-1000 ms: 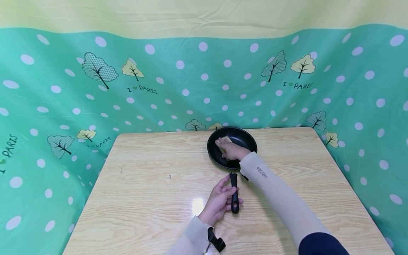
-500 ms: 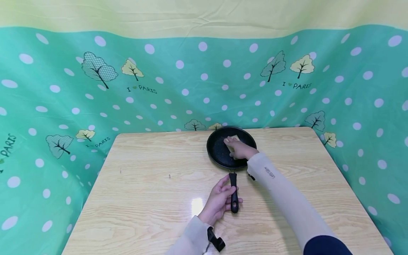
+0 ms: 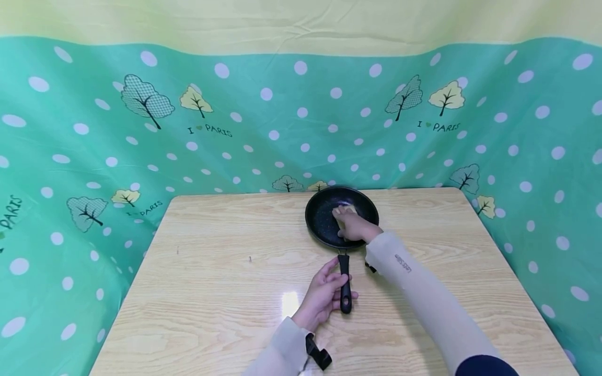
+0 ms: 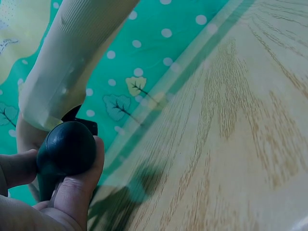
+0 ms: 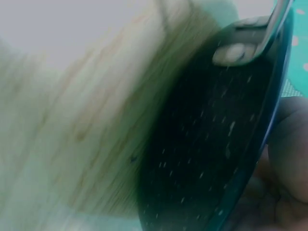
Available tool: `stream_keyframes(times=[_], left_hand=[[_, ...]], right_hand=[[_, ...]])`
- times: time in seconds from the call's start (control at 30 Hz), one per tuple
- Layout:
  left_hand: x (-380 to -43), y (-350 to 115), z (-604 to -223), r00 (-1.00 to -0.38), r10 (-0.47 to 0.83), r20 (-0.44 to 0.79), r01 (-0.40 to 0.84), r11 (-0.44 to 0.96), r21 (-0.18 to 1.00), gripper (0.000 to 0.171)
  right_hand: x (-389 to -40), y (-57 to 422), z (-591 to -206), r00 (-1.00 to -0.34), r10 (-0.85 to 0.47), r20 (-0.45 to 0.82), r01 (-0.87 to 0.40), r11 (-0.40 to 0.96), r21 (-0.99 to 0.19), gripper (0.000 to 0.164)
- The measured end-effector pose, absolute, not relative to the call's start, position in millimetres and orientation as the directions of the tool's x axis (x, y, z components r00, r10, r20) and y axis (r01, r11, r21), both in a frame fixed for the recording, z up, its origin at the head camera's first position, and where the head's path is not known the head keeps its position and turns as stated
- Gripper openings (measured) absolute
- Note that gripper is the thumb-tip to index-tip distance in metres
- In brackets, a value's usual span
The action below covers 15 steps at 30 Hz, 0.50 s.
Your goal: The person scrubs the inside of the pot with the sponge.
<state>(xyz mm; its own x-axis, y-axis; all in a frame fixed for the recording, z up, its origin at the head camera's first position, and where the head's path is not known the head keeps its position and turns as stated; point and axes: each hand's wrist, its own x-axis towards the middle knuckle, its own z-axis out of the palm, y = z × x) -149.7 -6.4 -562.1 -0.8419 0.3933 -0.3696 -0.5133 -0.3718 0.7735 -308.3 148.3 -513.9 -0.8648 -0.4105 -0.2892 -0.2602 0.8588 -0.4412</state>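
Observation:
A black frying pan [image 3: 320, 219] is at the far edge of the wooden table, its handle [image 3: 345, 297] toward me. My left hand [image 3: 322, 292] grips this handle between thumb and fingers; the left wrist view shows the handle's rounded end [image 4: 70, 147] from close up. Inside the pan, my right hand [image 3: 356, 227] holds a pale beige sponge [image 3: 349, 208], mostly hidden under the fingers. Seen from the right wrist, the pan's speckled dark wall [image 5: 207, 130] fills the middle, with part of the right hand [image 5: 291, 149] beyond its rim. I cannot tell whether the pan's base touches the table.
The light wooden table [image 3: 211, 271] extends to both sides of the pan. A green dotted curtain [image 3: 254, 120] hangs right behind the far edge and along both sides. Black straps [image 3: 319, 352] sit at the wrists.
My right hand has moved the sponge rightward across the pan, then slightly nearer to me, with the fingers more bunched now. The left hand and the pan stay nearly still.

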Motion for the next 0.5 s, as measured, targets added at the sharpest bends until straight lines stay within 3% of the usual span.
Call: stream_keyframes(times=[0.5], left_hand=[[-149.3,-6.8,-558.9,-0.841,0.4,-0.365,-0.514,-0.378,0.77,0.066]], right_hand=[[-302.9,132.6,-508.9,-0.829,-0.469,-0.306,-0.302,0.834,-0.461,0.063]])
